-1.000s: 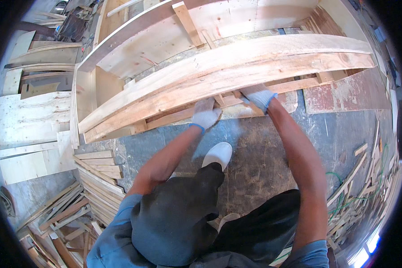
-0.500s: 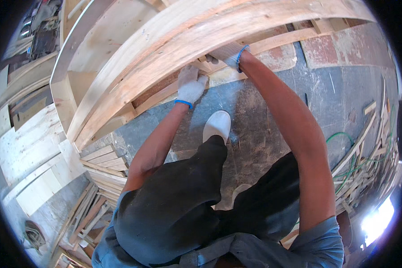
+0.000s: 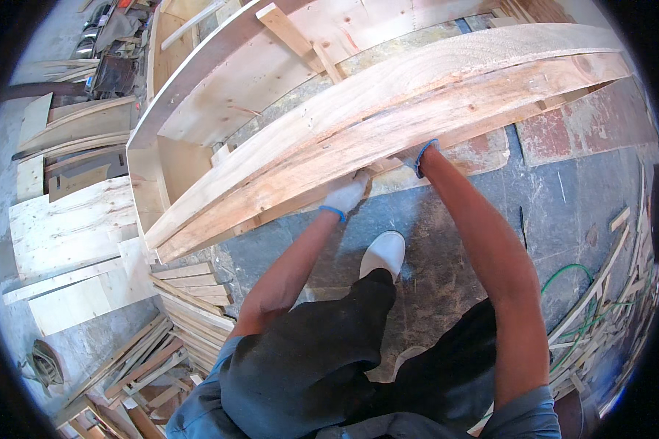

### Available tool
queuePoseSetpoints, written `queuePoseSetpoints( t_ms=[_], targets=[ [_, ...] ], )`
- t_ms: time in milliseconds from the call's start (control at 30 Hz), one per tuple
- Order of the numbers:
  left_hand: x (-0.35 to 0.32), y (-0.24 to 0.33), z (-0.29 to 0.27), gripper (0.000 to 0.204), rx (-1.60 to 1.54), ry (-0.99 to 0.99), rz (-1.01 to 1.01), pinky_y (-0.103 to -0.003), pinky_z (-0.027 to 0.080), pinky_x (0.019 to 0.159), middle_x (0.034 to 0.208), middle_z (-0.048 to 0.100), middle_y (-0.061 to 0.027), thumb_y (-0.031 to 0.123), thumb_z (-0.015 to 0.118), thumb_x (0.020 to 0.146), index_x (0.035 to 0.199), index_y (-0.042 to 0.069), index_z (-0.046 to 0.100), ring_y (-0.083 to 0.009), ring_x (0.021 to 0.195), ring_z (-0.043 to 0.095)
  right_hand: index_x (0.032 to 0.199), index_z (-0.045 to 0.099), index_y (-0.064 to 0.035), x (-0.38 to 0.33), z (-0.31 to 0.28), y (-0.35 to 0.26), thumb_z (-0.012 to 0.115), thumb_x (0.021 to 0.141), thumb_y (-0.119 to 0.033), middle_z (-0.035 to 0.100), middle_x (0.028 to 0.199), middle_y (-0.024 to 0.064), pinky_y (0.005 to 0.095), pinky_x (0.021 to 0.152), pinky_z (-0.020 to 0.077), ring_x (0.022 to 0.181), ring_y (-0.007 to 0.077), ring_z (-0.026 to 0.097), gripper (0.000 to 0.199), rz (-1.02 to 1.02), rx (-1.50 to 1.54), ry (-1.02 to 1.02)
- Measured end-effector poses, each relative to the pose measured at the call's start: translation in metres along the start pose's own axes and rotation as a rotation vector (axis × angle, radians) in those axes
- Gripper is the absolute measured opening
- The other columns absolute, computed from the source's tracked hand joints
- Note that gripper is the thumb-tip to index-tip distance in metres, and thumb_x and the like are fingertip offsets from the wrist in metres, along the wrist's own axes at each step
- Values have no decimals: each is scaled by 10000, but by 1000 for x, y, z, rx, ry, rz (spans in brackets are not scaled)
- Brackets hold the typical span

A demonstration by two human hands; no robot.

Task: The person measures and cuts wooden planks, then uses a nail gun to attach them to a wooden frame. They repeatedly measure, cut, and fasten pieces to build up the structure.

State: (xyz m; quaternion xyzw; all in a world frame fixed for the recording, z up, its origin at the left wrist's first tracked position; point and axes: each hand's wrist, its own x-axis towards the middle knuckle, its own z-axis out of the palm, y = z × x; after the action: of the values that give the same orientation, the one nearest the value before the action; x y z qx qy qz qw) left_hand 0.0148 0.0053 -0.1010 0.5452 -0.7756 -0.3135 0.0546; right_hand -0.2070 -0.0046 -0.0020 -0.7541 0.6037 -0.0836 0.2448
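Observation:
A long curved wooden frame (image 3: 388,117), built of pale boards with several layers along its near edge, spans the upper view. My left hand (image 3: 346,194), in a white knitted glove with a blue cuff, reaches under its near rail. Its fingers are closed at a short wooden piece (image 3: 381,167) that shows below the rail. My right hand (image 3: 415,159), gloved the same way, is beside the other side of that piece. The rail hides its fingers, so their grip does not show.
Plywood sheets (image 3: 66,227) lie at the left, with stacked wood strips (image 3: 198,285) nearer me. A green hose (image 3: 575,267) winds among scrap sticks (image 3: 600,293) at the right. My white shoe (image 3: 383,252) stands on the dusty grey floor below the frame.
The view has shifted, so the frame and hands sit lower and more of the frame's far side shows. My right hand is now further hidden beneath the rail.

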Motion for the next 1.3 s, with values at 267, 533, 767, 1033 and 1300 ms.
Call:
queuePoseSetpoints(
  t_ms=[267,533,767,1033,1300],
  targets=[
    [35,12,-76,448,6,-133,52,-465,395,1103,1390,591,-183,378,573,973,1322,105,638,-375,1322,522,1217,711,-153,-4,2,8,621,921,-268,730,1178,106,450,921,545,1091,311,685,330,-3,-97,-4],
    [62,15,-89,491,-172,-113,-4,-466,316,1154,1472,511,-130,393,534,990,1401,125,559,-343,1388,442,1201,721,-172,-5,12,4,608,909,-147,755,1130,98,449,842,586,1017,325,726,314,-197,-238,407],
    [69,16,-92,535,-187,-122,-2,-467,247,1199,1544,441,-85,407,501,1004,1469,142,490,-316,1446,372,1125,748,-139,11,21,14,655,927,-325,749,948,83,391,648,560,763,257,704,288,-191,391,320],
    [80,11,-67,590,58,-164,197,-468,168,1251,1625,360,-33,423,463,1021,1547,162,411,-284,1512,293,879,742,-45,11,23,24,726,818,-655,698,800,102,367,612,526,693,201,647,614,272,856,24],
    [89,-6,-31,609,404,-177,702,-476,145,1277,1667,328,-18,420,444,1040,1588,164,376,-264,1536,273,932,802,-32,-181,-18,123,648,834,-694,738,774,148,402,645,569,617,246,687,686,445,409,17]
  ],
)
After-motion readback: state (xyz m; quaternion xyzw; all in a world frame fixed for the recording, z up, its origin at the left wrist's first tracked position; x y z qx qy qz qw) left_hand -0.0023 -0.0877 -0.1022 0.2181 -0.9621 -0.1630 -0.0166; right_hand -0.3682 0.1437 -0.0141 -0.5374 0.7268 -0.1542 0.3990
